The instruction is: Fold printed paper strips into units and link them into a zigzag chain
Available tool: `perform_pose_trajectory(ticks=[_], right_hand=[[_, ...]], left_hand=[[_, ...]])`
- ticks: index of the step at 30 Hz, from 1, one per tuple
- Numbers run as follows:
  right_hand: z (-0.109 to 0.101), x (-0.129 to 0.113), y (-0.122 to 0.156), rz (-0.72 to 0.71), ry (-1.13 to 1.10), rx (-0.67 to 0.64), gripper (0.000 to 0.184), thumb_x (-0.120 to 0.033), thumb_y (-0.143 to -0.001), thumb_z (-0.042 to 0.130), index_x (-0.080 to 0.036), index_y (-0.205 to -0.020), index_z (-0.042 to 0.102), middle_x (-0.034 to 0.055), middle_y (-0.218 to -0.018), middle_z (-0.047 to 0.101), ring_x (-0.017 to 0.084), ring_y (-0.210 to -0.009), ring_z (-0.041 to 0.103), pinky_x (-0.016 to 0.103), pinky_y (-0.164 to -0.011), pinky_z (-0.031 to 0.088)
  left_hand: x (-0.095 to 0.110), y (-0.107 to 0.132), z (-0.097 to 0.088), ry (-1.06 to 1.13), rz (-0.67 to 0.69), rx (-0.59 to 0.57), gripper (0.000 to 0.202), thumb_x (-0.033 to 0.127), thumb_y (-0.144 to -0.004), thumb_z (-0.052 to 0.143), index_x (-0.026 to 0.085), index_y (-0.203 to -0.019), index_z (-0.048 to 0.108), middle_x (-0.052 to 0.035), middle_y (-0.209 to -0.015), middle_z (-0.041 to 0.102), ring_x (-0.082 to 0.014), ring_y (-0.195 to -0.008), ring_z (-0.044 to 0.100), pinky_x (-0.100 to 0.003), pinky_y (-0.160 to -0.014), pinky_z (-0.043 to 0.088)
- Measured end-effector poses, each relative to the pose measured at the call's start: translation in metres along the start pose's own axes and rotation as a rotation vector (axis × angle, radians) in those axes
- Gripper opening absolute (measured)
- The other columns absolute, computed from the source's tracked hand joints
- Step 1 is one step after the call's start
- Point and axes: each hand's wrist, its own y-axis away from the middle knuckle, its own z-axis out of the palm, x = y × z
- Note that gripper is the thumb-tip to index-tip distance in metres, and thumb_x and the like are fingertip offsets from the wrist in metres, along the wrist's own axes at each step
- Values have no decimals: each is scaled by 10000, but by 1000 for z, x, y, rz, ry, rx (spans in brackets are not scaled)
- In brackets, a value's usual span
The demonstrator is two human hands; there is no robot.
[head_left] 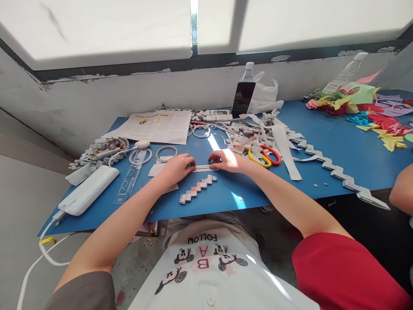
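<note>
My left hand (177,167) and my right hand (226,160) rest on the blue table (338,146), fingers curled down onto the two ends of a narrow newspaper strip (204,168) that lies flat between them. Just in front of the strip lies a short zigzag-folded paper chain (197,189). Both hands press the strip against the tabletop.
Scissors with yellow and red handles (265,155) lie right of my right hand among paper scraps. A long folded paper chain (335,170) runs right. A clear ruler (131,176), tape rolls (166,152), a white power bank (88,190), a newspaper (155,126), a phone (243,98) and coloured paper (371,112) surround them. Another person's arm (402,191) shows at the right edge.
</note>
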Motion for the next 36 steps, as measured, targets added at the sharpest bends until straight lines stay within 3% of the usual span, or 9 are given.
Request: perform_pose_trajectory(ticks=[3, 7, 13, 16, 19, 24, 30, 36], right_hand=[[0, 0, 1, -49, 40, -5, 163, -286, -813, 599, -176, -922, 649, 58, -899, 669, 179, -779, 584, 267, -647, 423], [-1, -2, 2, -172, 128, 34, 78, -192, -784, 597, -170, -828, 658, 59, -903, 654, 174, -796, 570, 263, -675, 419], [-4, -8, 9, -176, 206, -39, 81, -129, -730, 618, -171, -780, 666, 57, -898, 651, 170, -765, 564, 256, -634, 403], [-2, -9, 11, -172, 162, -22, 62, -218, -777, 624, -176, -766, 668, 60, -885, 661, 167, -742, 567, 259, -629, 401], [7, -9, 4, -157, 125, 32, 220, -357, -852, 584, -169, -776, 668, 58, -828, 662, 159, -697, 551, 260, -607, 387], [20, -10, -11, -121, 81, 41, 112, -209, -818, 627, -180, -908, 688, 29, -832, 677, 141, -727, 569, 234, -631, 382], [-2, 0, 2, 24, 116, -39, 109, -280, -799, 644, -215, -866, 701, 42, -871, 698, 180, -752, 604, 251, -599, 397], [-9, 0, 10, 12, 94, -62, 226, -420, -798, 644, -204, -851, 682, 58, -881, 700, 182, -742, 614, 255, -585, 415]], left_hand=[[-1, -1, -1, 54, -1, -12, 238, 238, -916, 454, 203, -1092, 610, -46, -1046, 652, -204, -937, 594, -280, -741, 439], [-4, 1, -3, -4, 64, -29, 278, 214, -917, 415, 218, -1066, 651, -52, -1033, 641, -205, -916, 596, -285, -727, 437], [5, 12, -7, -155, 97, -97, 369, 113, -845, 401, 242, -1041, 687, -51, -1071, 639, -201, -929, 615, -293, -744, 441], [13, 15, -5, -195, 113, -87, 269, 212, -873, 440, 207, -955, 696, -70, -999, 639, -220, -896, 619, -313, -735, 445], [18, 11, 1, -146, 106, -58, 272, 302, -921, 423, 186, -914, 669, -78, -934, 628, -221, -860, 618, -316, -722, 446], [18, -1, 11, 15, 113, -48, 221, 244, -941, 393, 195, -971, 607, -65, -959, 625, -214, -903, 611, -303, -741, 448], [20, 1, 2, 183, -14, -58, 204, 294, -919, 448, 198, -1008, 604, -42, -941, 644, -203, -839, 616, -292, -701, 459], [19, 2, 3, 253, -28, -50, 244, 328, -927, 428, 213, -1032, 615, -57, -1115, 564, -180, -851, 608, -294, -742, 479]])
